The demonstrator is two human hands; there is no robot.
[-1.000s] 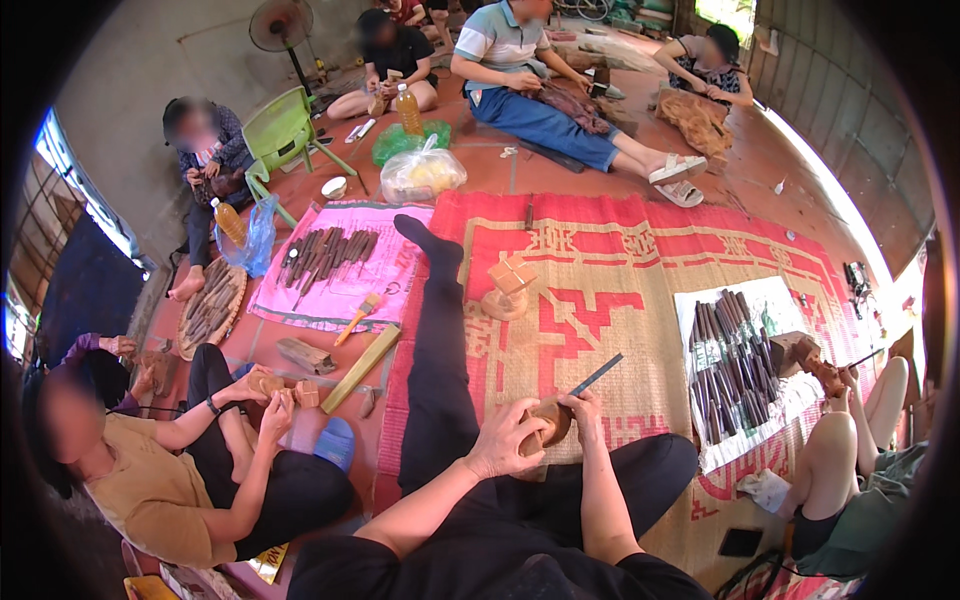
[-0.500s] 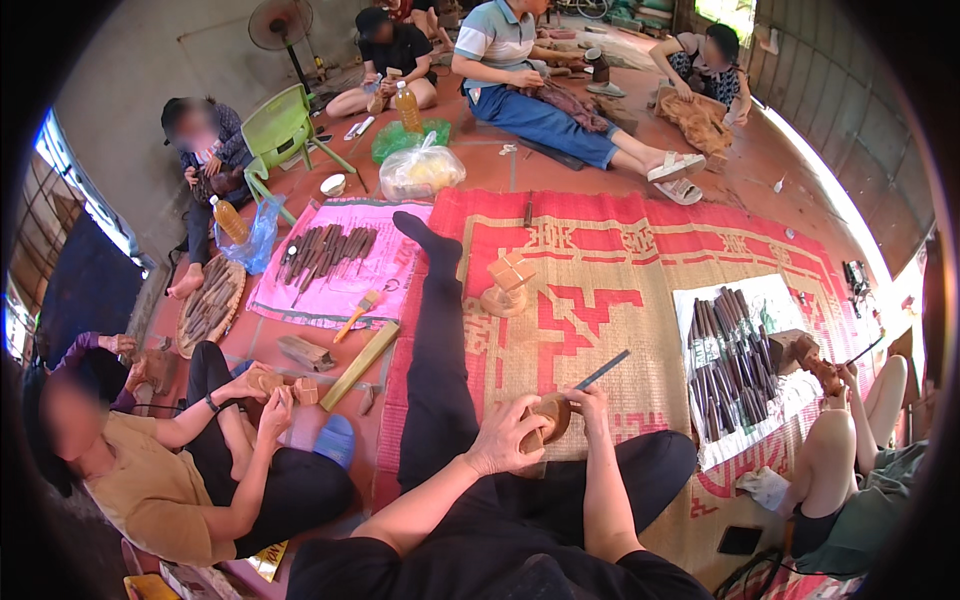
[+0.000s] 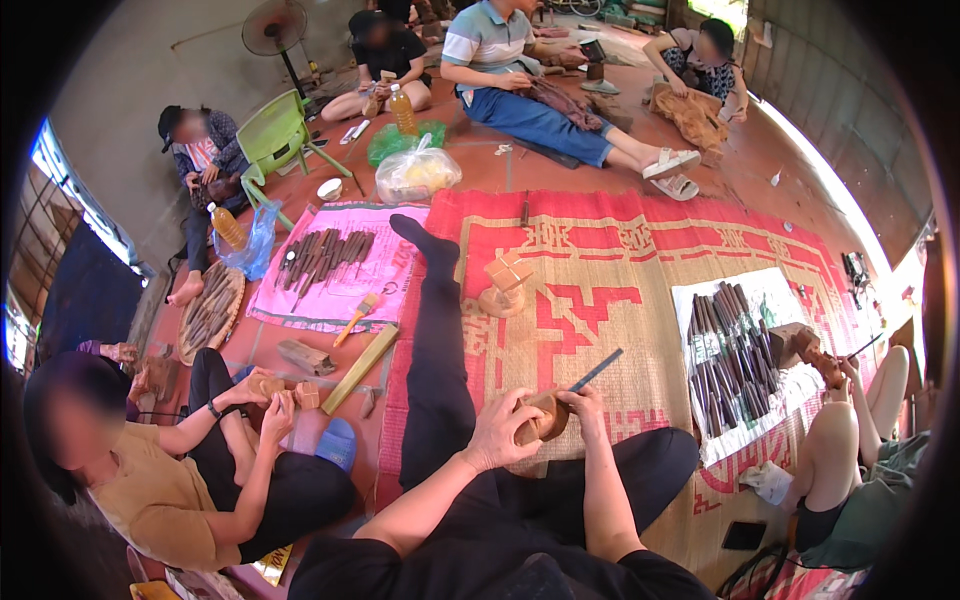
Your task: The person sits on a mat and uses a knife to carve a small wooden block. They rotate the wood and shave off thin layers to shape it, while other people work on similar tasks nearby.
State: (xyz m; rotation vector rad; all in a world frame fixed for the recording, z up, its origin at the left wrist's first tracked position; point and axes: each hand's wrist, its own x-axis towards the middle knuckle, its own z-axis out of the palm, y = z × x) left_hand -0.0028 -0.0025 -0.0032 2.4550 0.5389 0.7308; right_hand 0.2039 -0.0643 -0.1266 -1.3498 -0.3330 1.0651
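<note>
L hand (image 3: 497, 432), on my remote feed, curls round the wooden piece (image 3: 548, 416) near the lap (image 3: 500, 510), prob. to steady it; R hand (image 3: 585, 408) pinches a dark flat tool (image 3: 600, 367) just beside, prob. for control.

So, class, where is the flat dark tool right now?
In the head view, right of and below centre: the flat dark tool is in the right hand, beside the wooden piece in the left hand.
</note>
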